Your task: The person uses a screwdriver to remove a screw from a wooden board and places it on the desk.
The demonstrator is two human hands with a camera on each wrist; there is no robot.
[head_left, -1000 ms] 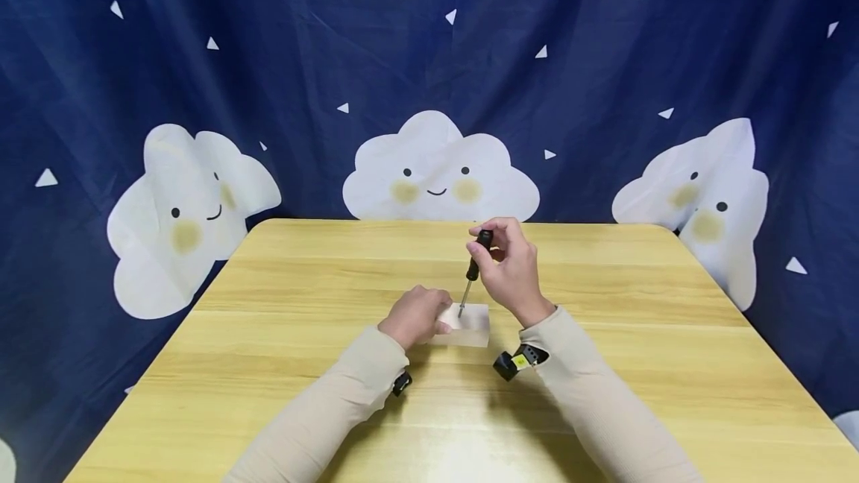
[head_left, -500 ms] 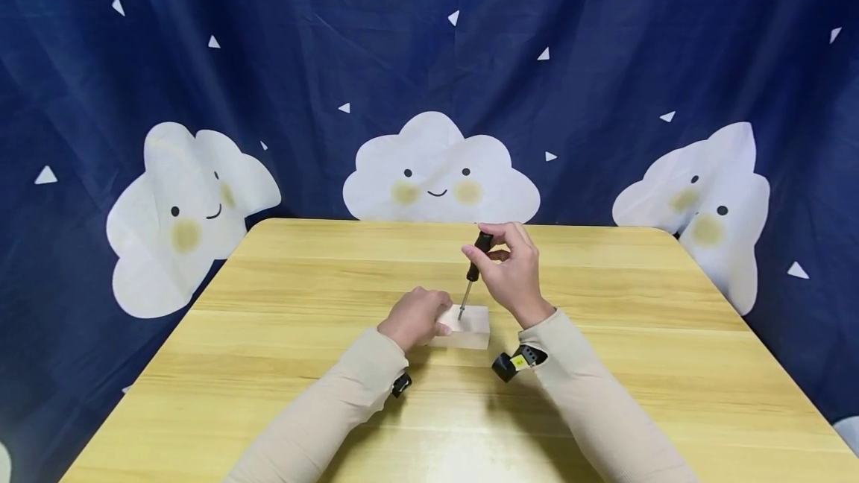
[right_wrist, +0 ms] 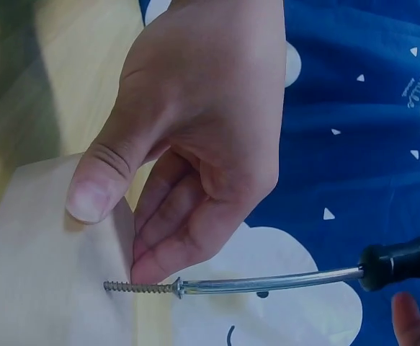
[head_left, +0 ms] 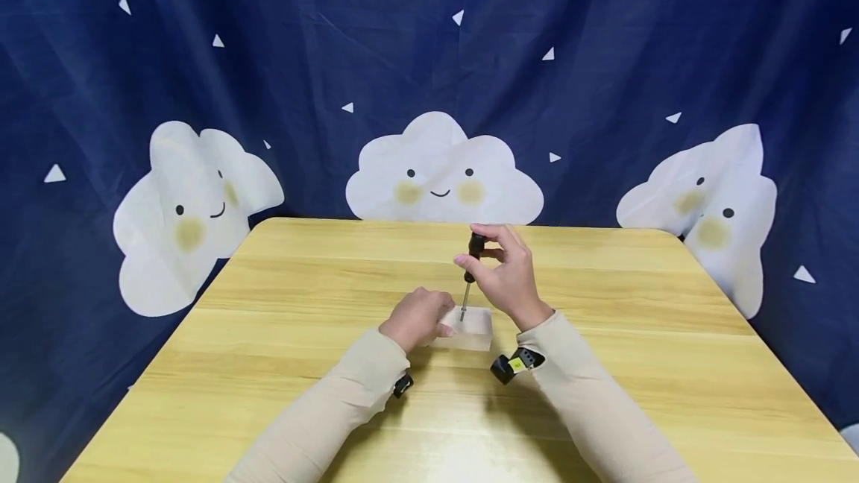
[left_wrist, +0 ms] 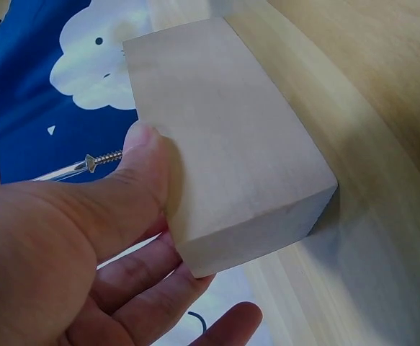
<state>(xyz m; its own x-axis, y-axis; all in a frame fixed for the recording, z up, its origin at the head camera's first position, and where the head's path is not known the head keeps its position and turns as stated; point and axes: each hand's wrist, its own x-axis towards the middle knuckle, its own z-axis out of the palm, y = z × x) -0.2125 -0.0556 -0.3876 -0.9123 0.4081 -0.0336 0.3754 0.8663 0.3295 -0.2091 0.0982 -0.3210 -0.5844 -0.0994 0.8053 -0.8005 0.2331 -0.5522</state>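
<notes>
My left hand [head_left: 417,317] pinches the block [head_left: 475,328] between thumb and fingers; my right hand [head_left: 508,267] grips the screwdriver [right_wrist: 303,279], the screw [right_wrist: 143,288] below those fingers (barely bitten in, I'd judge), so a sideways push could topple it.

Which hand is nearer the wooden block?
Left. The left hand grips the wooden block; the right hand is above it, holding the screwdriver by its black handle.

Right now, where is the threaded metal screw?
In the right wrist view, lower left, the threaded metal screw sits between the silver screwdriver shaft and the pale rectangular block, beside the left hand.
</notes>
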